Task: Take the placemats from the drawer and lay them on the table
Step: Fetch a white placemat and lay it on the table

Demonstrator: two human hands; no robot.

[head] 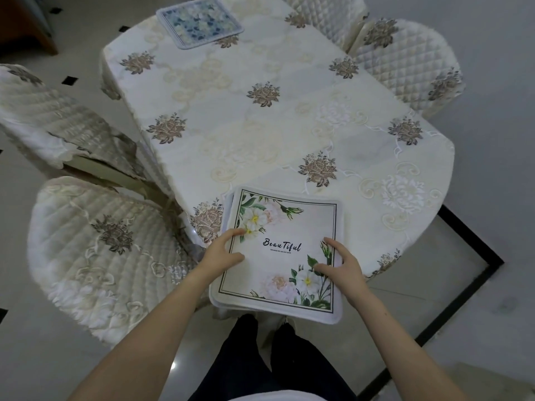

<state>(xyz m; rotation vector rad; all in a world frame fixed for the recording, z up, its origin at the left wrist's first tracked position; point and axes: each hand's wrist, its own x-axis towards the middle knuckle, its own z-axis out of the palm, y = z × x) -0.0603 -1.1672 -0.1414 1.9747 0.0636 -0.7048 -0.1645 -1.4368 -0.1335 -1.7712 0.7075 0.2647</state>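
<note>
A stack of white placemats [285,224], the top one printed with flowers and the word "Beautiful", lies at the near end of the table [260,134] and overhangs its edge. My left hand [224,253] grips the stack's left edge with the thumb on top. My right hand [340,266] rests on the right side, fingers spread on the top mat. A blue floral placemat [199,21] lies flat at the table's far end.
The table wears a cream embroidered cloth. Quilted covered chairs stand at the near left [107,256], far left [58,117] and far right [405,65]. A black-bordered floor panel [463,285] lies to the right. My dark trouser legs show below.
</note>
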